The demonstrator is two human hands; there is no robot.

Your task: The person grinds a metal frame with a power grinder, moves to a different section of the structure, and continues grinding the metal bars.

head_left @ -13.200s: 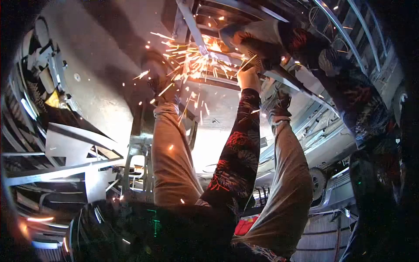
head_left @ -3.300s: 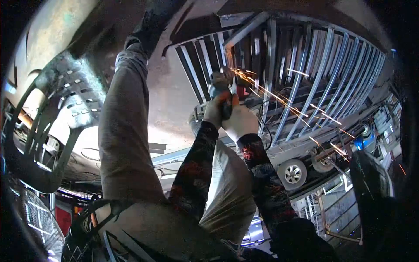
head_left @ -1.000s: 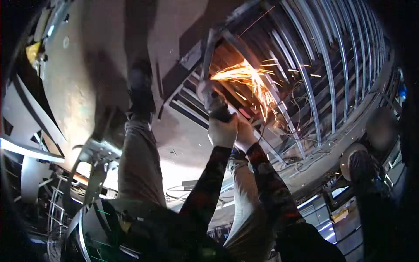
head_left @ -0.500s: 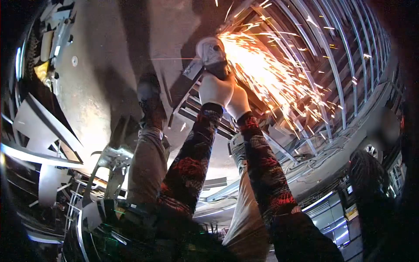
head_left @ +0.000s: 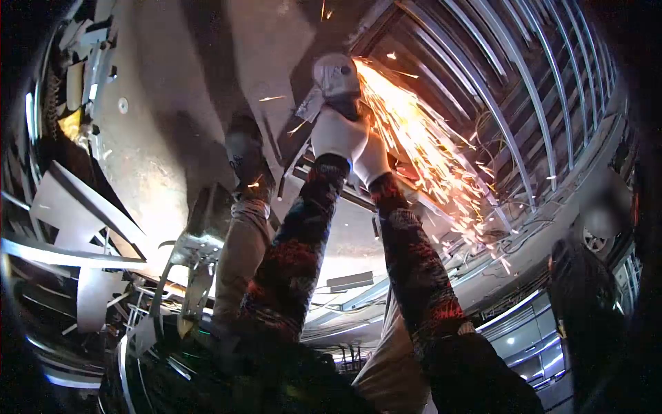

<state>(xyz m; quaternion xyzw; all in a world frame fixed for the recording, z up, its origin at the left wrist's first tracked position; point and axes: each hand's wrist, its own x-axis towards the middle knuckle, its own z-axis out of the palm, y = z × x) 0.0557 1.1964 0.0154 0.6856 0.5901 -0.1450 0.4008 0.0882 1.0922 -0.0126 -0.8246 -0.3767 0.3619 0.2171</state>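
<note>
Both my hands, in white gloves, are closed round an angle grinder [head_left: 336, 77] at the upper middle of the head view. My left hand [head_left: 339, 134] wraps the body just behind the grinder's rounded grey head. Close beside it and a little lower, my right hand [head_left: 372, 159] grips the tool too; its fingers are largely hidden. A dense stream of orange sparks [head_left: 420, 131] sprays from the grinder's head down to the right. The glare and the grinder's head hide the disc and the spot it touches.
Long metal bars [head_left: 510, 131] run in rows on the right. Cut metal sheets [head_left: 83, 207] and scraps lie at left. My shoe [head_left: 243, 148] rests on the floor left of the grinder. A dark-clothed person [head_left: 586, 276] is at right, near a wheel [head_left: 594, 240].
The spark stream has become narrower and dimmer. My hands and the grinder have shifted only slightly, and the whole view has moved a little.
</note>
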